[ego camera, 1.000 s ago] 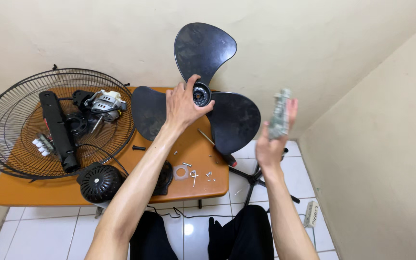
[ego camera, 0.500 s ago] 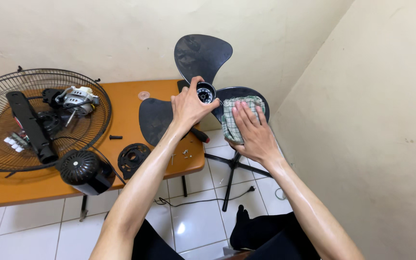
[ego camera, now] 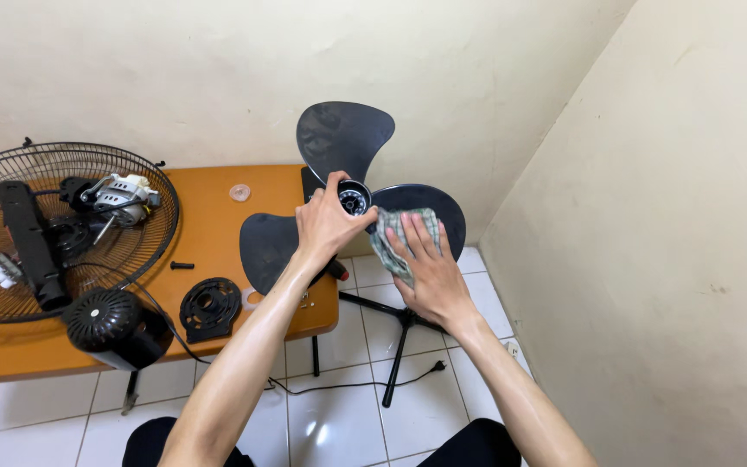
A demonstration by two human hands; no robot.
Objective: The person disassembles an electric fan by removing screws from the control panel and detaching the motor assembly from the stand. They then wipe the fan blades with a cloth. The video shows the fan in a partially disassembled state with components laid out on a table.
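Observation:
My left hand [ego camera: 326,227] grips the round hub [ego camera: 354,200] of a black three-bladed fan blade [ego camera: 342,137], holding it up in the air over the table's right end. My right hand [ego camera: 430,272] presses a green-and-white checked cloth [ego camera: 393,235] flat against the lower right blade [ego camera: 434,201], fingers spread over it. The lower left blade [ego camera: 267,240] hangs in front of the orange table [ego camera: 209,227].
On the table lie a wire fan guard [ego camera: 62,227] holding a motor [ego camera: 123,194] and a black bar [ego camera: 29,242], a round black motor cover [ego camera: 110,322], a black ring part [ego camera: 210,306], a bolt [ego camera: 181,265]. A black stand [ego camera: 401,333] and cord [ego camera: 365,383] are on the tiled floor.
My right hand brought the cloth from mid-air down onto the right blade and has slid it slightly lower. The view shifted right and the blade sits lower in frame.

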